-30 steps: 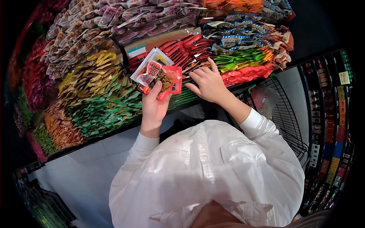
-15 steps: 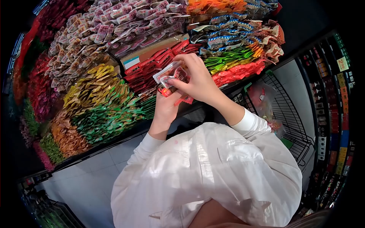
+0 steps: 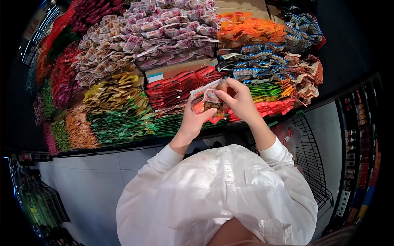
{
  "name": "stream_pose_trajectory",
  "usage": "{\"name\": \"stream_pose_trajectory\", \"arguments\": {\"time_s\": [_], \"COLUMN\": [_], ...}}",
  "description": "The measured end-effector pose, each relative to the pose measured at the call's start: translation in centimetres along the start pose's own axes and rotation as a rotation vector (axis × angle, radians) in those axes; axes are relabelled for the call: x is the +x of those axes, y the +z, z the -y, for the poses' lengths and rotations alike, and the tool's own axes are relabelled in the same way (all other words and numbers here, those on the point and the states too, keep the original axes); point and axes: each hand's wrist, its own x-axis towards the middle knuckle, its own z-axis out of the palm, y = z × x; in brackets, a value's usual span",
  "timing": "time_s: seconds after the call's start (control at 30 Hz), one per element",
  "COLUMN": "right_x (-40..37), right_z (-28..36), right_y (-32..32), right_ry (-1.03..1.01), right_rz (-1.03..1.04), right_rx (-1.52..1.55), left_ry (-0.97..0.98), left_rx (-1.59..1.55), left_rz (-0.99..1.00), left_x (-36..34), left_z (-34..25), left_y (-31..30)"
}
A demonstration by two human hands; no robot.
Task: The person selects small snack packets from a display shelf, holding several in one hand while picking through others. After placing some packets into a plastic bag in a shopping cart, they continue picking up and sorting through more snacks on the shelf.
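My left hand (image 3: 193, 121) is closed on several small snack packets (image 3: 209, 101), with the thumb across their front. On the right side of the same packets, my right hand (image 3: 238, 98) pinches an upper one between thumb and fingers. A clear and white wrapper edge and some red packaging show between the hands. Just behind them lie rows of red packets (image 3: 176, 88) and, to the right, green packets (image 3: 262, 91).
Piles of wrapped snacks cover the display, with white-and-pink packets (image 3: 164, 24), orange packets (image 3: 250, 30) and green packets (image 3: 119, 123). A wire shopping cart (image 3: 308, 151) stands at the right, before a stocked shelf (image 3: 353, 156).
The view has turned and shifted, so the display sits further right and lower. My right hand has moved from over the packets to their right side, uncovering more of them.
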Motion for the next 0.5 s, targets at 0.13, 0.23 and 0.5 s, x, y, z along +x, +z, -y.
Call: {"name": "stream_pose_trajectory", "arguments": {"time_s": [0.13, 0.23, 0.5], "right_x": [1.3, 2.4, 5.4], "right_z": [-0.2, -0.8, 1.3], "right_y": [-0.9, -0.4, 6.6], "right_ry": [0.134, 0.216, 0.057], "right_rz": [0.134, 0.215, 0.433], "right_rx": [0.166, 0.342, -0.012], "left_ry": [0.069, 0.106, 0.163], "left_rx": [0.088, 0.087, 0.046], "left_rz": [-0.059, -0.131, -0.245], "left_x": [0.0, -0.3, -2.3], "left_z": [-1.0, -1.8, -5.0], "left_y": [1.0, 0.9, -5.5]}}
